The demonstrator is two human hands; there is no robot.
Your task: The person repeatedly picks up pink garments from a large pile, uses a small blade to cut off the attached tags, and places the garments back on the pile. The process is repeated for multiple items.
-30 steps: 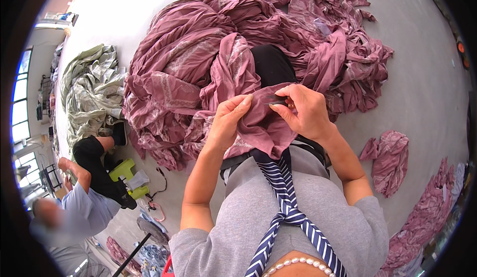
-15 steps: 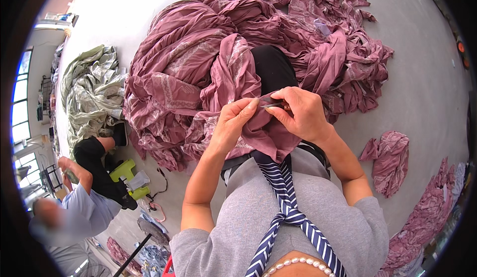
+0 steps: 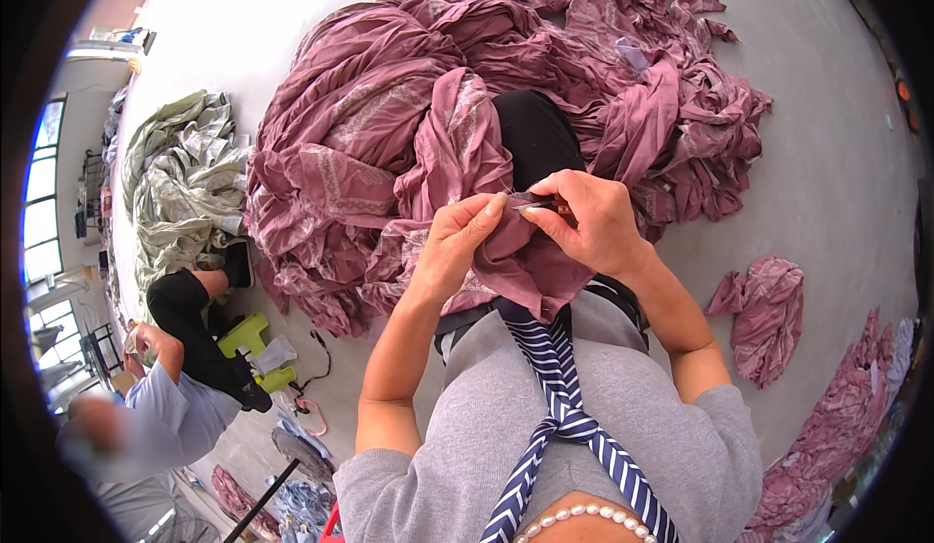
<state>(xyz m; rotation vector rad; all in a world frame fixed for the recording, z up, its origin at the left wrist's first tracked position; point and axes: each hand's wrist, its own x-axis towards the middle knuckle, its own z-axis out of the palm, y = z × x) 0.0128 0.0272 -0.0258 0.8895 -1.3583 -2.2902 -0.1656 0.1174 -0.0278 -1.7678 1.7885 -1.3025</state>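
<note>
My left hand (image 3: 461,238) pinches an edge of mauve fabric (image 3: 533,263) between thumb and fingertips, above my lap. Facing it, my right hand (image 3: 595,222) is closed around small dark thread snips (image 3: 534,199), whose tips meet the pinched edge close to the left fingertips. Most of the snips' handle is hidden in the right palm. From the held edge the cloth drapes over my lap and runs into a large heap of mauve patterned fabric (image 3: 379,105) ahead of me.
On the left sits a person (image 3: 185,402) beside pale green fabric (image 3: 185,193) and a lime-green plastic stool (image 3: 248,339). A small mauve bundle (image 3: 769,319) lies on the floor at right, with another mauve pile (image 3: 827,436) beyond it. A striped tie (image 3: 564,416) hangs over my chest.
The blades of the snips look closer together than before, while both my hands keep nearly the same place. At the left, the seated person's hands have shifted slightly.
</note>
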